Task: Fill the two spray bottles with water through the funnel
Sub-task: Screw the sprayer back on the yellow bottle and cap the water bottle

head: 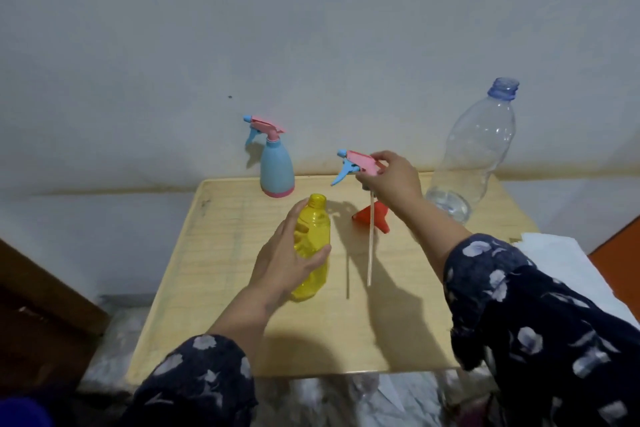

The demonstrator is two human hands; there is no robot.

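**Spray top off the yellow bottle, both hands busy**

The yellow bottle (313, 246) stands upright near the middle of the pale wooden tabletop (221, 253), its neck open and uncapped. The left hand (289, 258) is wrapped round its body from the left, thumb across the front and fingers curled behind, gripping it.

Up and to the right of the yellow bottle, the right hand (391, 180) pinches the pink and blue spray top (360, 165) by its rear end, fingers closed on it. The spray top is lifted clear of the bottle, nozzle and trigger pointing left. Its long thin dip tube (370, 239) hangs down from it, ending just above the tabletop to the right of the yellow bottle, not touching it.

Behind that tube, right of the yellow bottle's neck, the red funnel (375, 215) lies on its side on the tabletop.

Behind the yellow bottle, at the far edge of the tabletop, stands the blue spray bottle (276, 168) with its pink and blue top screwed on, nozzle to the left.

Far to the right of the yellow bottle, at the back right corner, a large clear plastic bottle (478, 149) stands uncapped, with a little water in its bottom.

Both forearms wear dark sleeves (540, 315) with pale flower print.
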